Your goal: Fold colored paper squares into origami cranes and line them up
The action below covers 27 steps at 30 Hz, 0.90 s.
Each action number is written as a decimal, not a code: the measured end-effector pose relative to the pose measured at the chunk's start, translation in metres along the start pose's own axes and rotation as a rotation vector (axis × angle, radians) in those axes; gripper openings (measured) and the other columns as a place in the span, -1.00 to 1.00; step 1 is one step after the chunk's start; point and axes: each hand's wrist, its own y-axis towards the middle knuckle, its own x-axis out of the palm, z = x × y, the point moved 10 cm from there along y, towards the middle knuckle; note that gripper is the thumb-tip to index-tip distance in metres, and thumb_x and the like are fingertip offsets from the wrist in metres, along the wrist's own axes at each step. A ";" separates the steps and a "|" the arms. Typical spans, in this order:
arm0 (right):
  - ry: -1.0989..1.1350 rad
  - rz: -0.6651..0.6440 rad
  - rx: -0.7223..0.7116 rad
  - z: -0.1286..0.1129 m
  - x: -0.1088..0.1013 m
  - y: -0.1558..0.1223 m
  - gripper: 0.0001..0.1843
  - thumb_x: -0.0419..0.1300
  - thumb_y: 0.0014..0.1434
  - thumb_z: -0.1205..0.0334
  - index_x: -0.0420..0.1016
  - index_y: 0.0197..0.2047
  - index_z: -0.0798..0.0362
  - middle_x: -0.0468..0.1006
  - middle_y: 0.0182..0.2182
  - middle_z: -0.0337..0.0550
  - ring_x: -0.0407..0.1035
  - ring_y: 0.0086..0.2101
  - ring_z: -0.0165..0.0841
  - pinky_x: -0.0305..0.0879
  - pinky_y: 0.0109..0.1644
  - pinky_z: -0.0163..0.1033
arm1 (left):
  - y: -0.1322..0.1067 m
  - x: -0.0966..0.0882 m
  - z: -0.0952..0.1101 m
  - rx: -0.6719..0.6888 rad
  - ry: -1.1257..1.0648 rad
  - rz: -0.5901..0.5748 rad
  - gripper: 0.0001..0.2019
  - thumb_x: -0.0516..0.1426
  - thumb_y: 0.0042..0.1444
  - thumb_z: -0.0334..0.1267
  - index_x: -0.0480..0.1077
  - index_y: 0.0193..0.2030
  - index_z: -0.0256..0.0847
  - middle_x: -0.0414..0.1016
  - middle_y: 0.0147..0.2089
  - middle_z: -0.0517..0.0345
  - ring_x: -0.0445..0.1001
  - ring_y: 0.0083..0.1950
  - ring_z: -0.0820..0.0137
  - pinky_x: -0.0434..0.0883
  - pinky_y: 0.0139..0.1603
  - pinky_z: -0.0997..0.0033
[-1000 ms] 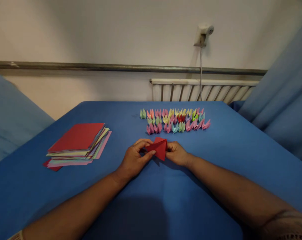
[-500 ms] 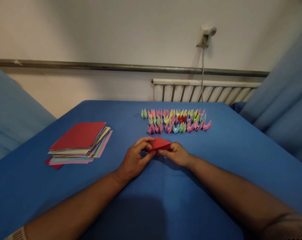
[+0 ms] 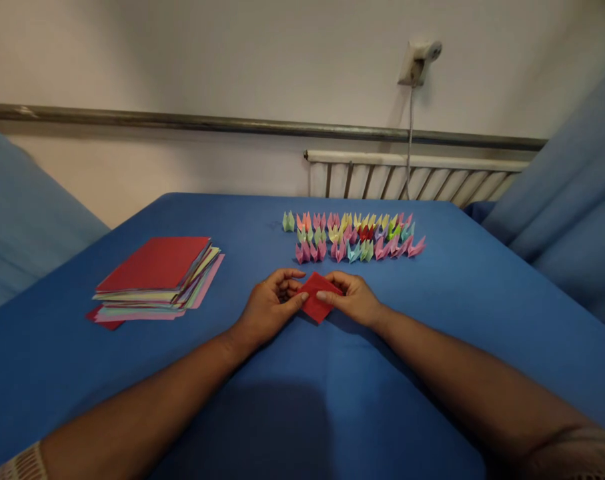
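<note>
A small folded piece of red paper (image 3: 318, 308), diamond-shaped with one corner toward me, is held just above the blue table. My left hand (image 3: 269, 303) pinches its left corner, thumb on top and fingers curled behind. On the opposite corner my right hand (image 3: 356, 300) grips it, the thumb lying across the upper face. Beyond the hands stand rows of folded paper cranes (image 3: 338, 251) in pink, yellow, green, blue and red. Farther left lies a stack of coloured paper (image 3: 155, 263) with a red sheet on top.
The blue-covered table (image 3: 407, 387) reaches back toward the wall. A radiator (image 3: 382, 160), a metal rail (image 3: 222, 125) and a socket with a plugged-in cord (image 3: 416, 63) are behind it. Blue curtains (image 3: 577, 180) hang at both sides. A red paper corner (image 3: 105, 321) sticks out under the stack.
The red paper has turned from a tilted, partly opened fold to a flatter diamond facing me. My right thumb has moved onto its face. The view has tipped slightly downward.
</note>
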 end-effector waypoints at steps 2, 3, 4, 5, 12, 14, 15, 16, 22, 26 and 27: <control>0.032 0.014 0.020 0.003 -0.001 0.001 -0.67 0.34 0.01 -0.04 0.48 -0.42 0.07 0.44 -0.56 -0.33 0.26 -0.54 -0.49 0.22 -0.44 -0.35 | 0.000 -0.003 0.001 0.009 0.026 0.033 -0.60 0.30 -0.07 -0.19 0.38 -0.07 -0.22 0.54 -0.32 0.18 0.51 -0.33 0.42 0.44 -0.23 0.40; 0.047 0.003 0.037 0.005 0.001 0.002 -0.67 0.32 0.03 -0.05 0.47 -0.44 0.07 0.42 -0.58 -0.33 0.25 -0.56 -0.50 0.21 -0.47 -0.35 | 0.000 -0.006 0.001 0.010 0.023 0.059 -0.61 0.29 -0.06 -0.18 0.39 -0.08 -0.22 0.54 -0.33 0.18 0.51 -0.32 0.41 0.44 -0.23 0.40; 0.055 -0.016 0.055 0.008 0.004 0.001 -0.67 0.31 0.04 -0.05 0.46 -0.43 0.07 0.42 -0.59 -0.33 0.25 -0.59 -0.50 0.19 -0.50 -0.35 | 0.001 -0.009 0.001 0.012 0.017 0.089 -0.62 0.29 -0.05 -0.18 0.39 -0.08 -0.22 0.54 -0.33 0.19 0.52 -0.32 0.41 0.44 -0.22 0.40; 0.054 -0.035 0.069 0.010 0.006 0.001 -0.67 0.30 0.05 -0.04 0.47 -0.41 0.07 0.42 -0.59 -0.34 0.25 -0.61 -0.51 0.18 -0.52 -0.36 | 0.002 -0.013 0.001 0.015 0.012 0.117 -0.63 0.29 -0.05 -0.18 0.40 -0.10 -0.22 0.54 -0.34 0.20 0.52 -0.31 0.41 0.44 -0.22 0.41; 0.009 -0.039 0.063 0.012 0.009 -0.002 -0.74 0.17 0.18 0.01 0.44 -0.27 0.05 0.39 -0.65 -0.40 0.27 -0.65 -0.51 0.19 -0.51 -0.37 | 0.007 -0.020 -0.011 -0.034 0.002 0.159 -0.64 0.30 -0.06 -0.16 0.40 -0.14 -0.24 0.54 -0.33 0.18 0.52 -0.31 0.40 0.44 -0.22 0.40; 0.022 -0.032 0.067 0.012 0.009 -0.002 -0.74 0.18 0.16 0.02 0.42 -0.23 0.04 0.39 -0.64 -0.41 0.27 -0.66 -0.50 0.18 -0.53 -0.37 | 0.008 -0.011 -0.017 -0.069 -0.013 0.077 -0.61 0.30 -0.07 -0.17 0.38 -0.10 -0.24 0.56 -0.31 0.17 0.53 -0.31 0.39 0.44 -0.25 0.40; 0.020 -0.035 0.068 0.012 0.010 -0.002 -0.74 0.18 0.16 0.02 0.41 -0.20 0.04 0.39 -0.65 -0.42 0.28 -0.65 -0.49 0.19 -0.52 -0.36 | 0.008 -0.007 -0.020 -0.078 -0.013 0.042 -0.60 0.30 -0.06 -0.17 0.37 -0.08 -0.23 0.56 -0.31 0.16 0.53 -0.32 0.38 0.44 -0.27 0.40; 0.010 -0.037 0.070 0.012 0.011 -0.002 -0.74 0.18 0.16 0.04 0.40 -0.17 0.03 0.39 -0.65 -0.42 0.29 -0.65 -0.48 0.20 -0.51 -0.36 | 0.008 -0.005 -0.021 -0.078 -0.002 0.021 -0.61 0.28 -0.04 -0.17 0.37 -0.07 -0.22 0.57 -0.30 0.16 0.53 -0.32 0.38 0.44 -0.28 0.40; -0.396 0.068 0.044 0.007 -0.001 -0.008 -0.72 0.19 0.17 0.19 0.37 -0.03 0.01 0.45 -0.58 -0.35 0.36 -0.55 -0.40 0.26 -0.42 -0.28 | 0.013 -0.015 -0.015 0.029 0.355 0.011 -0.66 0.18 0.07 -0.16 0.39 0.00 -0.19 0.48 -0.42 0.24 0.45 -0.42 0.40 0.34 -0.41 0.44; -0.732 0.119 -0.293 -0.037 0.004 -0.019 -0.66 0.15 0.19 0.35 0.34 0.06 0.04 0.53 -0.23 -0.10 0.42 -0.24 -0.29 0.35 -0.12 -0.15 | 0.016 -0.014 -0.011 0.105 0.643 -0.047 -0.64 0.15 0.12 -0.17 0.38 0.06 -0.17 0.49 -0.38 0.22 0.44 -0.41 0.39 0.31 -0.40 0.42; -0.771 0.076 -0.382 -0.045 0.012 -0.023 -0.68 0.11 0.21 0.38 0.36 0.05 0.05 0.51 -0.15 -0.05 0.40 -0.15 -0.26 0.34 -0.04 -0.12 | 0.016 -0.014 -0.010 0.119 0.682 -0.063 -0.63 0.14 0.13 -0.17 0.37 0.09 -0.16 0.50 -0.36 0.22 0.45 -0.40 0.38 0.31 -0.39 0.41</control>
